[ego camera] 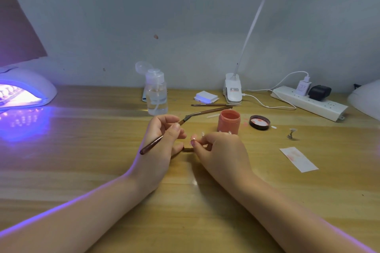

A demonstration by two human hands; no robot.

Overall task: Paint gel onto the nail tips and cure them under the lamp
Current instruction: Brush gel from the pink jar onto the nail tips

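Nail tips [195, 137] sitting dead centre of the table [102, 170], pinched in the right hand [221, 151] on what looks like a small dark holder, though fingers hide most of it. Pinkish coat already showing on a couple of them, hard to say how many. Left hand [159, 144] closed around a brown brush [162, 136], held like a pen, bristle end angled up and to the right.

Probably mid-painting here. Best bet: keep both wrists planted on the wood, thin strokes from base to edge, no flooding the sides. Reload from the open coral gel pot [228, 121] just beyond the right hand, wiping excess on the rim.

Pot lid [259, 122] lying upturned to the right of it, then a little metal stand [292, 134] and a smeared paper strip [298, 159] nearer. Two spare brushes [213, 107] further back, plus a clear pump bottle [156, 96], a pad stack [206, 96], a clip-on desk lamp [233, 90] and a power strip [308, 102] far right.

Curing lamp [24, 91] glowing purple at far left, well apart. Path over there looks open; main snag would be smudging wet gel on the way, or knocking the pot.
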